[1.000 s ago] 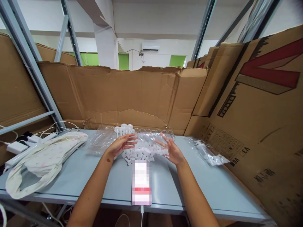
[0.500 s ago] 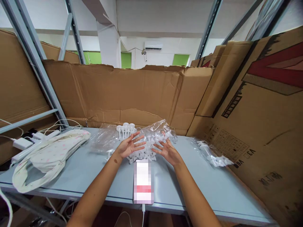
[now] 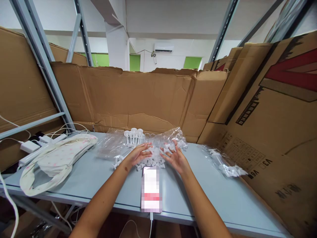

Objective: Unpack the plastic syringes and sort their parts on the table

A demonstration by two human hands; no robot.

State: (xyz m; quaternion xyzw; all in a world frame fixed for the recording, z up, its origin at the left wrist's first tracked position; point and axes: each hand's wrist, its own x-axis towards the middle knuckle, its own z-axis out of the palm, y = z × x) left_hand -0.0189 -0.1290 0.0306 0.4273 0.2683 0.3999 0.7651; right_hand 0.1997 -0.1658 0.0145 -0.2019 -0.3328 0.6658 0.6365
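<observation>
Both hands hover on either side of a heap of small white plastic parts [image 3: 154,159]. My left hand [image 3: 137,154] has its fingers spread over the left of the heap, palm turned inward, holding nothing. Opposite it, my right hand [image 3: 177,159] is likewise open and bare. Behind my left hand stand several white round-topped plastic pieces [image 3: 134,135] with long stems. Clear plastic bags lie around the heap: a crumpled one [image 3: 109,145] at the left, another [image 3: 177,134] behind my right hand. Whether the fingertips touch the parts I cannot tell.
A phone [image 3: 151,190] on a cable lies at the table's [image 3: 210,198] front edge. At the left are a pale cloth bag [image 3: 59,158] and a power strip [image 3: 37,153]. A bag of white parts [image 3: 226,163] lies right. Cardboard [image 3: 138,96] walls the back and sides.
The view has shifted slightly, so the scene sits a little further right. My left hand is a little lower, its fingers less spread. Both hands remain beside the heap.
</observation>
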